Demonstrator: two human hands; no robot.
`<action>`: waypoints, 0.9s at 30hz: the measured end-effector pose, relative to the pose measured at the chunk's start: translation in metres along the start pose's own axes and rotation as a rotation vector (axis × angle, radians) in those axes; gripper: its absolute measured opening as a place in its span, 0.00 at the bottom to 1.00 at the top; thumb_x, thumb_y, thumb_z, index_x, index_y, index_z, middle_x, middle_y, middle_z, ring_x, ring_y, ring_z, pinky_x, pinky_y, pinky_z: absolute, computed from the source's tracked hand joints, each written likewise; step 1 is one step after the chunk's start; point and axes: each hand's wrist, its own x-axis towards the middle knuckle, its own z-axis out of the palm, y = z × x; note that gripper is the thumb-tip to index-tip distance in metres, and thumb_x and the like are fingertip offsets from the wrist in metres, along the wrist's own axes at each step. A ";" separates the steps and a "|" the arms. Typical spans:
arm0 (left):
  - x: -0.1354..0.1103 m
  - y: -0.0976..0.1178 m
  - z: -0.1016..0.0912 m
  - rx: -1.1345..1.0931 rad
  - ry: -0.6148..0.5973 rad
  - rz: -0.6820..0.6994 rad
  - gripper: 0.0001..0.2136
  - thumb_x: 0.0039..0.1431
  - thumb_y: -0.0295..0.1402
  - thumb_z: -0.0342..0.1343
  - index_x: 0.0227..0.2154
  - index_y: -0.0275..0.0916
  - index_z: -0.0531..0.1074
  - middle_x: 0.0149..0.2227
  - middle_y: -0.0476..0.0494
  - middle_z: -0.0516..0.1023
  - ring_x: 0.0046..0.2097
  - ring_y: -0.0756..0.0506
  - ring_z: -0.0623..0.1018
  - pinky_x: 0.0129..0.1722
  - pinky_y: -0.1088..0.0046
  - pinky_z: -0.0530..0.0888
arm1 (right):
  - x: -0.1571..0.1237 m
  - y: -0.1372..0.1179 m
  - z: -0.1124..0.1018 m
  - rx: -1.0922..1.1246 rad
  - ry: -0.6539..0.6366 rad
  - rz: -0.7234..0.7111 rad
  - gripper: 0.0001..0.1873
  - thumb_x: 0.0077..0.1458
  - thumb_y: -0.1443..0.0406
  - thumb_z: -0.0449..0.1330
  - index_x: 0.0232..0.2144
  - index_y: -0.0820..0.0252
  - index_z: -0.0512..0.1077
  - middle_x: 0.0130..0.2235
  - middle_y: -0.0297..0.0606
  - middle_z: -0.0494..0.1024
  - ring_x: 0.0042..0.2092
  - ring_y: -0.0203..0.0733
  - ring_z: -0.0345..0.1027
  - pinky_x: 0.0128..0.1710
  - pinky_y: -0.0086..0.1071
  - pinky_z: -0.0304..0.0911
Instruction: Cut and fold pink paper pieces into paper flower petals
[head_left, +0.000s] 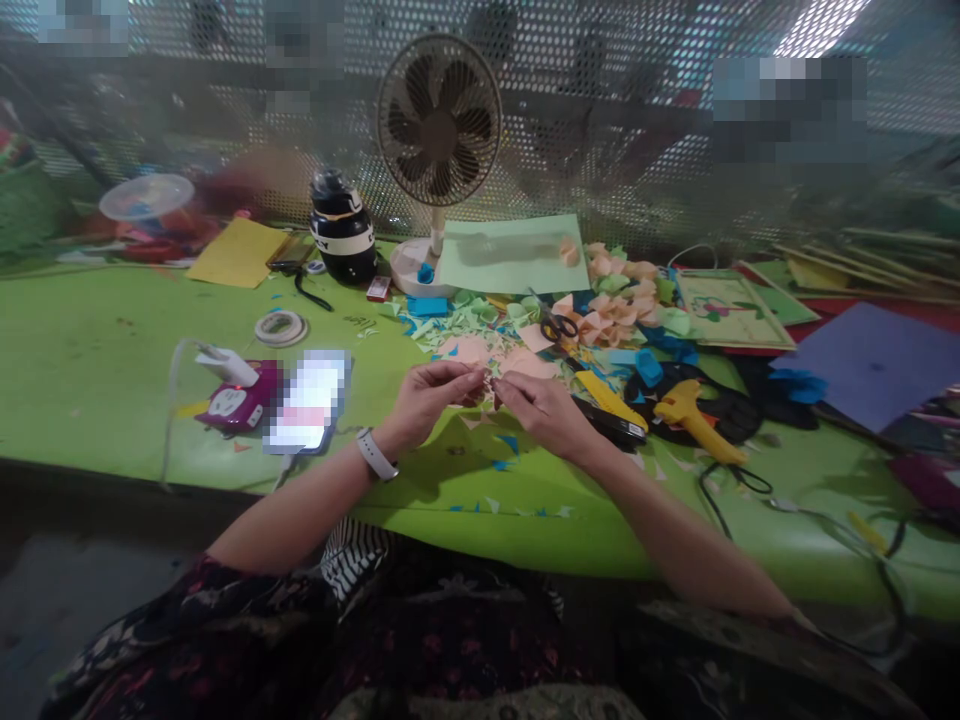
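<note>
Our left hand [431, 400] and right hand [541, 408] pinch a small, partly hidden pinkish piece [489, 382], seemingly unfinished, above the glossy green desk [112, 340], while curled peach paper pieces [621, 312], apparently done, lie heaped beyond.

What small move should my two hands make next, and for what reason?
Probably hold the small piece lightly with the left hand and turn it slightly with the right hand. Both hands pinch close together there and cover most of it, so a slight turn may show it better. The scissors lie apart among paper scraps, in neither hand.
</note>
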 end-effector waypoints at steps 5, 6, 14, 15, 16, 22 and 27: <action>0.000 -0.003 -0.002 -0.027 -0.022 -0.006 0.10 0.44 0.40 0.72 0.28 0.42 0.83 0.29 0.46 0.82 0.28 0.52 0.77 0.32 0.73 0.75 | 0.000 -0.001 -0.002 0.057 -0.030 -0.020 0.19 0.63 0.57 0.48 0.22 0.56 0.58 0.23 0.31 0.64 0.26 0.35 0.55 0.28 0.30 0.51; 0.000 -0.003 -0.002 -0.031 -0.027 -0.008 0.10 0.44 0.40 0.72 0.28 0.42 0.83 0.29 0.46 0.82 0.28 0.52 0.77 0.31 0.73 0.75 | 0.000 -0.001 -0.003 0.070 -0.039 -0.021 0.18 0.63 0.57 0.48 0.22 0.57 0.59 0.24 0.32 0.64 0.26 0.35 0.56 0.29 0.30 0.51; -0.002 0.000 0.000 -0.028 -0.032 -0.048 0.11 0.41 0.41 0.73 0.27 0.41 0.83 0.28 0.45 0.82 0.26 0.51 0.75 0.28 0.73 0.73 | -0.001 0.002 -0.005 0.128 -0.100 0.018 0.20 0.63 0.55 0.48 0.22 0.58 0.64 0.24 0.32 0.65 0.27 0.36 0.57 0.29 0.30 0.53; -0.002 0.000 0.001 -0.032 -0.027 -0.042 0.11 0.41 0.41 0.73 0.26 0.41 0.82 0.28 0.45 0.82 0.26 0.52 0.75 0.28 0.74 0.73 | -0.001 0.002 -0.004 0.135 -0.098 0.019 0.20 0.63 0.55 0.48 0.23 0.58 0.65 0.24 0.33 0.66 0.27 0.36 0.57 0.29 0.30 0.53; -0.002 0.000 0.001 -0.036 -0.021 -0.033 0.11 0.41 0.40 0.73 0.25 0.41 0.82 0.27 0.46 0.81 0.26 0.52 0.75 0.27 0.74 0.72 | -0.001 0.001 -0.003 0.137 -0.090 0.020 0.20 0.64 0.55 0.48 0.23 0.58 0.65 0.24 0.32 0.66 0.27 0.35 0.58 0.29 0.30 0.53; 0.001 -0.003 0.001 -0.075 0.050 0.101 0.11 0.43 0.39 0.73 0.22 0.39 0.79 0.23 0.50 0.78 0.25 0.55 0.73 0.27 0.79 0.69 | -0.003 0.007 0.012 0.084 0.107 -0.063 0.14 0.63 0.54 0.55 0.37 0.58 0.71 0.34 0.37 0.76 0.34 0.39 0.70 0.35 0.31 0.64; 0.004 -0.005 -0.001 -0.069 0.104 0.161 0.12 0.44 0.38 0.73 0.21 0.38 0.77 0.23 0.51 0.78 0.24 0.56 0.72 0.26 0.79 0.69 | -0.004 0.016 0.022 -0.048 0.274 -0.218 0.10 0.65 0.59 0.56 0.41 0.56 0.73 0.40 0.42 0.79 0.42 0.44 0.73 0.42 0.35 0.68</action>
